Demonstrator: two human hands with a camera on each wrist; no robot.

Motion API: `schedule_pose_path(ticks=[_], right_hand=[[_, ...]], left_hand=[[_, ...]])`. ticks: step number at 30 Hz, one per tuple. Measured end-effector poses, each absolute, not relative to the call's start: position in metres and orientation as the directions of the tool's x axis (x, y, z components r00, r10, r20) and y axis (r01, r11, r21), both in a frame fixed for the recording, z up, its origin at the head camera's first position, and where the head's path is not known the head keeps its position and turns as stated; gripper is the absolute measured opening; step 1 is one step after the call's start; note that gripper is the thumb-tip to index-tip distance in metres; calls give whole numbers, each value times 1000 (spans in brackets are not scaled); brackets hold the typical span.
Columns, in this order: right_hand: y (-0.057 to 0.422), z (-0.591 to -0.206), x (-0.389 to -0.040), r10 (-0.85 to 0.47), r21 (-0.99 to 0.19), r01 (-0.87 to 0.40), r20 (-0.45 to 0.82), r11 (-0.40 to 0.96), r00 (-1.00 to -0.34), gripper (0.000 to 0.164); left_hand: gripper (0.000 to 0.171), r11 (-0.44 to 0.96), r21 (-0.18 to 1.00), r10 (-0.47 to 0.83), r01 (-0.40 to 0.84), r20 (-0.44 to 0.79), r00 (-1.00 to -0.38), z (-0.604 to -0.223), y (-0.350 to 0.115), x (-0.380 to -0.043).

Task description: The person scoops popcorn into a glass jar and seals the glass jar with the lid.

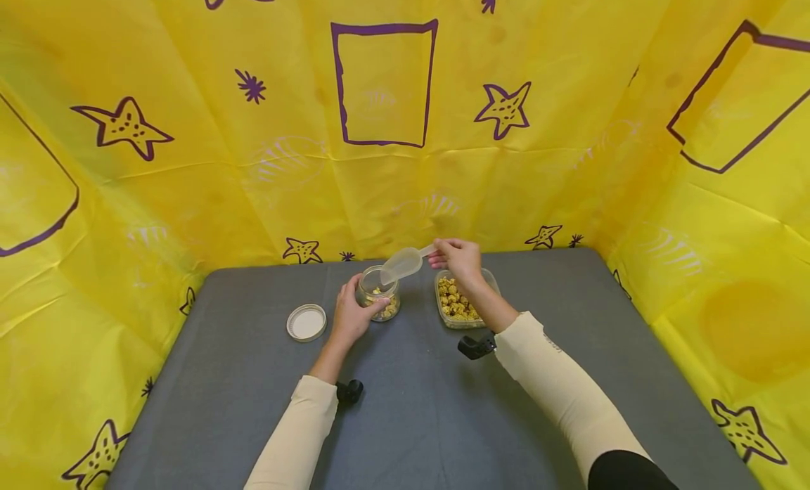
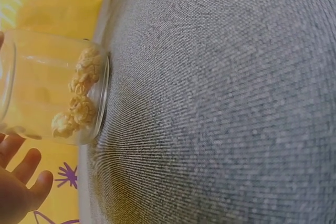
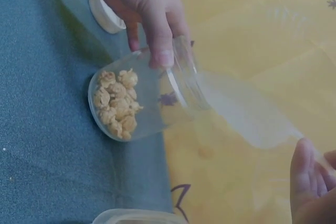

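Note:
A clear jar point(image 1: 394, 289) stands upright on the table, with several pieces of popcorn point(image 3: 118, 100) at its bottom. My left hand point(image 1: 351, 313) holds it near the rim, thumb and fingers on either side. In my right hand point(image 1: 463, 261), a translucent scoop point(image 1: 403, 263) is pinched by its handle. The scoop's bowl tilts down into the jar's mouth; no popcorn shows in it. Below my right forearm sits a clear plastic tub point(image 1: 466, 324) of popcorn, partly hidden by that arm.
A round lid point(image 1: 306, 323) lies on the grey-covered table point(image 1: 405, 413), left of the jar. Yellow sheeting point(image 1: 380, 188) with purple drawings rises behind the table and along both sides.

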State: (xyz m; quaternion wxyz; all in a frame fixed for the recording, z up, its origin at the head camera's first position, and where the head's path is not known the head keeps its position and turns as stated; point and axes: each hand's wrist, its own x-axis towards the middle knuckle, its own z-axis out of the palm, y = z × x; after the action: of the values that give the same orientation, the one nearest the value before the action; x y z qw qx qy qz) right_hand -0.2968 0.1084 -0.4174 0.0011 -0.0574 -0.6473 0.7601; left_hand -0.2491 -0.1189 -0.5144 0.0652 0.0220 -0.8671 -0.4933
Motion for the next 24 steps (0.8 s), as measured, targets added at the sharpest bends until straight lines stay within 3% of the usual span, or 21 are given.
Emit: schedule_pose_path(ticks=[24], right_hand=[[125,-408,-289,161,-982,3,-34,-190,-986,32]], left_hand=[[90,589,804,-58,86,148,-987,-507,-123,-250]])
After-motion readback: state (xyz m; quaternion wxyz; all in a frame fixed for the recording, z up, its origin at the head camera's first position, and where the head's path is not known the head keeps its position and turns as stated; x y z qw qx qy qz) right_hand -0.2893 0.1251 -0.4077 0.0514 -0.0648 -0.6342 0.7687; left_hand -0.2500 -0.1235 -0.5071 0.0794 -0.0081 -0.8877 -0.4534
